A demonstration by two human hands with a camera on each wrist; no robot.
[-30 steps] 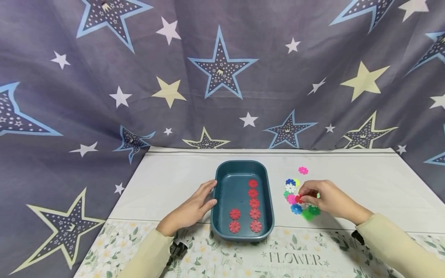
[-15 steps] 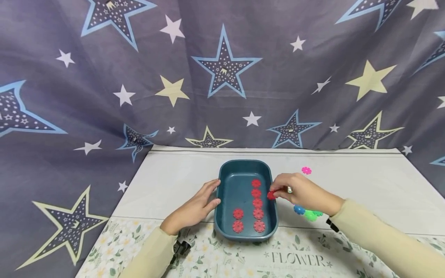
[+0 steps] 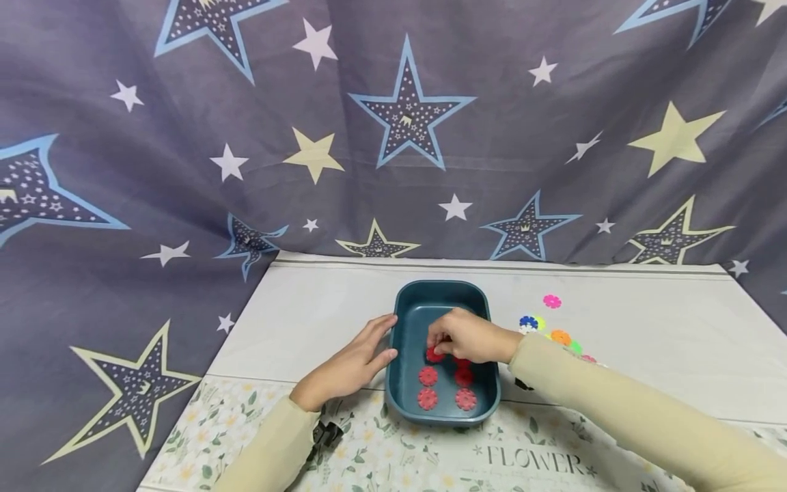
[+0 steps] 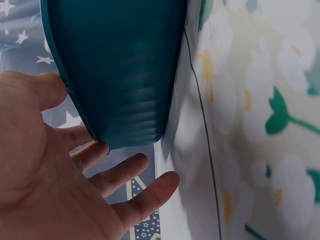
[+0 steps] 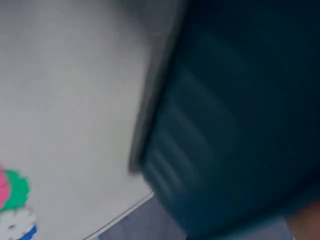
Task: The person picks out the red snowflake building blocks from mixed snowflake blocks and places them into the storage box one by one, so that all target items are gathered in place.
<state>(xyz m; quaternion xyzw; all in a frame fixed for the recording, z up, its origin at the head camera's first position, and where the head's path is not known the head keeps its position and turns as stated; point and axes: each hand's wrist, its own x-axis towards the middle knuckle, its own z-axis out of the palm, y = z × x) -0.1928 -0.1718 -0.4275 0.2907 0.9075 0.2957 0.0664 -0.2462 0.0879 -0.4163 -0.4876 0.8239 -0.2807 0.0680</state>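
Note:
A dark teal tray (image 3: pixel 408 403) stands on the table with red snowflake discs (image 3: pixel 427 398) lying in it in two columns. My right hand (image 3: pixel 470 336) reaches over its right wall and pinches a red snowflake disc (image 3: pixel 434 354) low inside, just above the left column; whether that disc touches the tray floor I cannot tell. Part of the right column is hidden under this hand. At the left rim, my left hand (image 3: pixel 350 359) touches the tray with fingers extended; the left wrist view shows its thumb and fingertips (image 4: pixel 97 150) along the rim.
Right of the tray lies a loose group of coloured discs, among them a blue one (image 3: pixel 528 322) and an orange one (image 3: pixel 560 337), partly behind the right sleeve. A pink disc (image 3: pixel 552 301) sits apart, farther back. A star-patterned curtain (image 3: pixel 381 137) hangs behind the table.
My right hand has taken a red snowflake disc from the coloured group and carried it left, over the tray's right rim and into the tray. The left hand stays at the left rim.

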